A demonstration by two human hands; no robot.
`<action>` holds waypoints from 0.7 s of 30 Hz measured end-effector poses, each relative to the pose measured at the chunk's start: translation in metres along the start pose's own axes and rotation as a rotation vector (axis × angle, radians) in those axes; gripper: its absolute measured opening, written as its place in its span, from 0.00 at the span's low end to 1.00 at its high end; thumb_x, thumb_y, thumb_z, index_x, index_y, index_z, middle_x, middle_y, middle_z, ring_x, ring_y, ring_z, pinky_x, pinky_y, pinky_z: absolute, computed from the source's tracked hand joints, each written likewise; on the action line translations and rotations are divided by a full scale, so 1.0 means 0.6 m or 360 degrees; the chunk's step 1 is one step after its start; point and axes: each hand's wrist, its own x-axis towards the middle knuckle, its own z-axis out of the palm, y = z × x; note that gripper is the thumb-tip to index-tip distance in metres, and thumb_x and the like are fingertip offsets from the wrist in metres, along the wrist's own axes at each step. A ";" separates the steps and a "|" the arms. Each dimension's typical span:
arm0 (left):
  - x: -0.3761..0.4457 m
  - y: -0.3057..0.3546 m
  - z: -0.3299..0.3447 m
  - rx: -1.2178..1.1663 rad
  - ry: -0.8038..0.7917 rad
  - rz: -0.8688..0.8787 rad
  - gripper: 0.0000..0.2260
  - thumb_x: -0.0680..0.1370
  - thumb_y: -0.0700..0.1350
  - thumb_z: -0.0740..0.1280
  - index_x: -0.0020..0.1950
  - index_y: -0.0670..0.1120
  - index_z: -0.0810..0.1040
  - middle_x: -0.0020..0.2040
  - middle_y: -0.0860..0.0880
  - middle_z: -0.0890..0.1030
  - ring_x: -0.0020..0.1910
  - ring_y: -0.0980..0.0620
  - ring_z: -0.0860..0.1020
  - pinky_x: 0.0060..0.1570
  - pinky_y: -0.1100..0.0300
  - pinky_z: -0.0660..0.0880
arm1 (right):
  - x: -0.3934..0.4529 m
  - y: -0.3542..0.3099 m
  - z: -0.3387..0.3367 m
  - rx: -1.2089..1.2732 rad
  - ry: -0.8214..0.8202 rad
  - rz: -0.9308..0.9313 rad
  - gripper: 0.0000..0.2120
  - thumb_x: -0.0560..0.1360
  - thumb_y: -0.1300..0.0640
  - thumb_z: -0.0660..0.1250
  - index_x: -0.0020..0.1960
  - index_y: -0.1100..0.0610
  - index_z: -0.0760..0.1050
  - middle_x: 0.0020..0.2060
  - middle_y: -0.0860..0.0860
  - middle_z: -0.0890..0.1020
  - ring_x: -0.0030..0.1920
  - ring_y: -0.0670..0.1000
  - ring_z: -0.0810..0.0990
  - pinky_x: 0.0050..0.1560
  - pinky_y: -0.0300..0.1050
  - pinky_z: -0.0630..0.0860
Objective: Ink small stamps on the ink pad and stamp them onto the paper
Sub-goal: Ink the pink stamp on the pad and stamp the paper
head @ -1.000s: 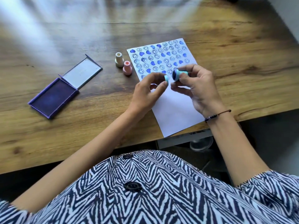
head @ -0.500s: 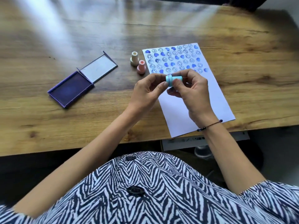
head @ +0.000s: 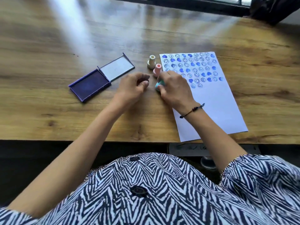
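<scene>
- Gripping the teal stamp (head: 158,85) in our right hand (head: 174,88), just left of the paper (head: 212,101).
- Our left hand (head: 132,87) loosely curled, holding nothing.
- Ink pad (head: 90,85) open, further left.

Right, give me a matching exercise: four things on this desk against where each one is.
Things:
1. blue stamp
2. pink stamp
3. cream stamp
4. ink pad

Places:
A. open, left of both hands
B. held in the right hand
C. farthest back, standing on the desk
D. standing at the paper's left edge

Pairs: 1-B, 2-D, 3-C, 4-A
</scene>
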 end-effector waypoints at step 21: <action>-0.030 -0.014 -0.045 -0.0950 0.0288 -0.0175 0.06 0.74 0.39 0.66 0.51 0.42 0.76 0.36 0.52 0.81 0.32 0.57 0.80 0.37 0.67 0.78 | 0.082 -0.061 -0.036 0.1183 -0.0221 0.0190 0.01 0.69 0.64 0.68 0.41 0.61 0.78 0.28 0.53 0.78 0.25 0.46 0.74 0.26 0.38 0.73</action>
